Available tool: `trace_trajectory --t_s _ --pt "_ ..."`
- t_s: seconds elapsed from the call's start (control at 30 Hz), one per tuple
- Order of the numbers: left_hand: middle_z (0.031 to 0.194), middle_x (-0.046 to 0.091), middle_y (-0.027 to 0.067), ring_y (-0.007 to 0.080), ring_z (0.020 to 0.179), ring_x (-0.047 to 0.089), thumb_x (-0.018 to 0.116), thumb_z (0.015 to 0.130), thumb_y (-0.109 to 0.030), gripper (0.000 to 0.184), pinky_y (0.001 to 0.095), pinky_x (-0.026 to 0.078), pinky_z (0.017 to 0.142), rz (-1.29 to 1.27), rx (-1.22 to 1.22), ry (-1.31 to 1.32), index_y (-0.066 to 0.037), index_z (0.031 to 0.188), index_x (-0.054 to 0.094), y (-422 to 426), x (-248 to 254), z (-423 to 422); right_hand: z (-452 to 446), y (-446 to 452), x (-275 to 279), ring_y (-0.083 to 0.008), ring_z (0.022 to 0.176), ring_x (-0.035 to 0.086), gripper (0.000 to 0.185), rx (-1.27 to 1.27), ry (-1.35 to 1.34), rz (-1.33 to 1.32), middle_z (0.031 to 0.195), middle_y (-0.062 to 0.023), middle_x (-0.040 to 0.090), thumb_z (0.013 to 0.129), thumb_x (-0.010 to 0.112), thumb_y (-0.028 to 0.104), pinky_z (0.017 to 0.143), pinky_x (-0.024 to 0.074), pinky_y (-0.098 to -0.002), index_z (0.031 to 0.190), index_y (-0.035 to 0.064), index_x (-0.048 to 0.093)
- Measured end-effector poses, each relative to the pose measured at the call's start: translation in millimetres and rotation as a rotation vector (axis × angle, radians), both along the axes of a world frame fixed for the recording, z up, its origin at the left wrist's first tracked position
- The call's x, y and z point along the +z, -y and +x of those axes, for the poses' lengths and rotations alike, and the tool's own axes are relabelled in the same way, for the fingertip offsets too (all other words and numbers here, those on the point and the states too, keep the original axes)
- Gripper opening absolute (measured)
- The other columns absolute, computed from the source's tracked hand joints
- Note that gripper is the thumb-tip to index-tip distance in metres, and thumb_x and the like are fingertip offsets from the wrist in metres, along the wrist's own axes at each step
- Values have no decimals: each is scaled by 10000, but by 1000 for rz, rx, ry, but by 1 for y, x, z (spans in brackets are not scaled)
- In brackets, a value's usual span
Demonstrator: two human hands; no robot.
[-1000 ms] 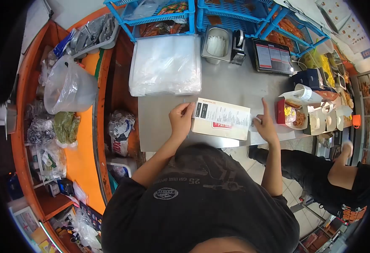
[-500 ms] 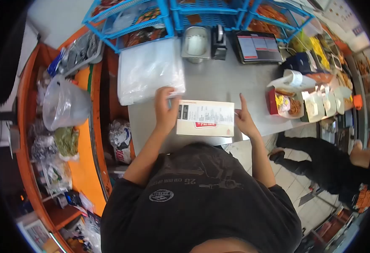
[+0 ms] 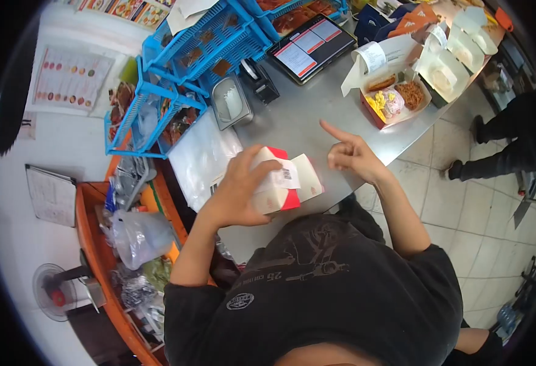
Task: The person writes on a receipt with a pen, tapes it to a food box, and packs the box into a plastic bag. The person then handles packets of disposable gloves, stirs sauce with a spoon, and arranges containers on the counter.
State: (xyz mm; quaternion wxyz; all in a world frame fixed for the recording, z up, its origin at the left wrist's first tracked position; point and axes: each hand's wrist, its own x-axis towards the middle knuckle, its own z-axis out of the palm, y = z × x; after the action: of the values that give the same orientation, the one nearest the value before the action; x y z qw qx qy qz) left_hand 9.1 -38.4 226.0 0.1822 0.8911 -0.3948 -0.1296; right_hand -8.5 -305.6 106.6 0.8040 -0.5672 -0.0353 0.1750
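While your left hand (image 3: 234, 192) clasps the white-and-red box (image 3: 287, 188), fingers spread wide across it at the near edge of the surface (image 3: 298, 110), expect light, stiffish card that could dent, best held by opposite walls; farther out, your right hand (image 3: 354, 157) grips nothing, index extended, other fingers curled

Light is bright; the steel table (image 3: 295, 125) shines softly; fisheye distortion bends the dark-cornered edges.

The left hand (image 3: 236, 190) curves in a grip; the right hand (image 3: 354, 157) points forward.
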Motion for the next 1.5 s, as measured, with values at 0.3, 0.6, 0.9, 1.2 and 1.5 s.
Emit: trace_trajectory --t_s 0.3,0.6,0.9,1.2,1.5 --pt "1328 307 240 437 1191 397 822 407 -201 883 451 360 984 -108 10 -63 -136 1226 499 5 55 -8 21 -44 49 -49 586 508 868 403 132 328 621 20 539 795 587 -41 583 424 -194 1488 135 96" --pt "1330 309 231 428 1221 377 833 399 -185 893 438 330 1014 -377 121 -45 -146 1228 501 21 42 -13 -4 -103 44 -95 777 577 591 396 -423 587 807 -46 608 872 582 231 672 480 -289 1395 103 340" --pt "1397 283 212 402 1317 245 790 548 -370 896 496 223 1067 59 112 -91 -154 1341 433 25 -93 4 -30 -88 -49 -311 928 608 336 993 506 -747 944 -152 657 913 502 340 843 455 -416 951 44 656" --pt "1282 357 212 335 1231 338 816 630 -300 807 413 271 1048 -744 1571 43 59 1226 407 -12 -149 -107 36 10 22 -163 810 636 242 462 204 -618 849 -86 671 887 576 187 749 491 -294 1010 -15 627" --pt "1229 482 220 312 1116 508 797 668 -270 804 388 431 923 -1039 1101 -274 15 1290 375 -21 -177 -2 50 -50 -10 -402 1085 546 693 116 332 -1043 1159 -290 552 755 723 335 908 434 -411 1238 -83 454"
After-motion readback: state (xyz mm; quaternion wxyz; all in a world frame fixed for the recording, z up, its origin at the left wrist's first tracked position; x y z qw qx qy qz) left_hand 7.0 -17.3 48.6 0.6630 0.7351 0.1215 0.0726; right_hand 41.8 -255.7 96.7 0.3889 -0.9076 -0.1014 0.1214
